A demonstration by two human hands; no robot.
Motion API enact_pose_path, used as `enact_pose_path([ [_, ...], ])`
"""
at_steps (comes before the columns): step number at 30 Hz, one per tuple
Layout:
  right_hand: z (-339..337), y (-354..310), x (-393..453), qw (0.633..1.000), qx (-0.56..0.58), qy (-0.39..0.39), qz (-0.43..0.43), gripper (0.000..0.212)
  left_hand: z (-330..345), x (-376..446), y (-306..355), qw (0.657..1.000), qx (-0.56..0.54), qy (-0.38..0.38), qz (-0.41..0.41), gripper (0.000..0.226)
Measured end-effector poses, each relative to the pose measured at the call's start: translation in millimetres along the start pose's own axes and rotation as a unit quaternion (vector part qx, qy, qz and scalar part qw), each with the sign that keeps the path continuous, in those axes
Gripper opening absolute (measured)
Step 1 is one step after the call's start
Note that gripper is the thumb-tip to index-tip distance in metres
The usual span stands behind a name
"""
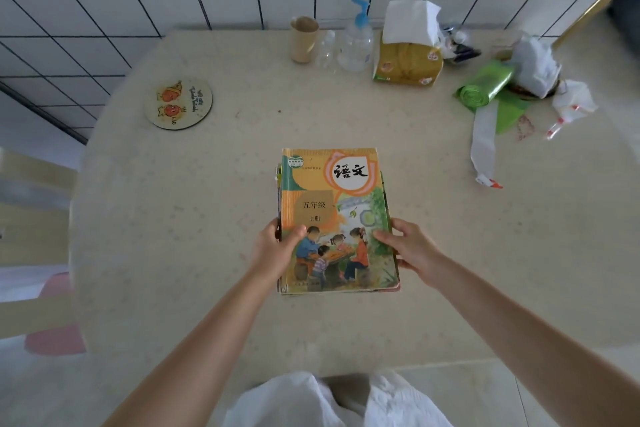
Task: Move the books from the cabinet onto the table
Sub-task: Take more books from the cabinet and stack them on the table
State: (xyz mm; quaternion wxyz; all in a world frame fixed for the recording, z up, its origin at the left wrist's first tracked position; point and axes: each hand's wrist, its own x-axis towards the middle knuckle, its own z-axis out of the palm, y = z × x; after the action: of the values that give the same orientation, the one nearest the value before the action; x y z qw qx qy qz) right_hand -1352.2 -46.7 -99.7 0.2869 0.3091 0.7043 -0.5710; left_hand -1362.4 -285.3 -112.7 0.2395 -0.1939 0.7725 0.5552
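Books (337, 218) lie stacked mid-table (173, 218), long axis running away from the person, nearer than the coaster (178, 103). Left hand (277, 250) and right hand (412, 246) grip opposite long edges, thumbs on the cover.

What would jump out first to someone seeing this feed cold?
The stack of books at the middle of the table, its colourful illustrated cover up, gripped at its near end by the left hand and right hand. Next, clutter along the far edge by the tiled wall: a yellow tissue box, a blue-topped pump bottle and a green bag roll.
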Motion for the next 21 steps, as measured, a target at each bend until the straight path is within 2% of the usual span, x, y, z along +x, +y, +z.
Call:
enact_pose_path([
  [4,0,-9,-1,1.000,-0.003,0.013,-0.013,0.030,5,6,4,0.999,-0.016,0.024,-0.025,0.021],
  [8,1,-14,-1,0.999,-0.029,-0.002,-0.029,0.046,17,9,9,0.993,-0.047,0.074,-0.073,0.027],
  [11,3,-16,-1,0.996,-0.074,0.006,-0.052,0.056,20,9,11,0.994,-0.023,0.079,-0.069,0.031],
  [17,5,-10,-3,0.985,-0.161,0.008,-0.060,0.058,15,-4,5,0.993,0.068,0.075,-0.060,0.047],
  [21,7,-6,-6,0.987,-0.155,0.000,-0.049,0.060,11,-15,9,0.993,0.062,0.083,-0.054,0.034],
])
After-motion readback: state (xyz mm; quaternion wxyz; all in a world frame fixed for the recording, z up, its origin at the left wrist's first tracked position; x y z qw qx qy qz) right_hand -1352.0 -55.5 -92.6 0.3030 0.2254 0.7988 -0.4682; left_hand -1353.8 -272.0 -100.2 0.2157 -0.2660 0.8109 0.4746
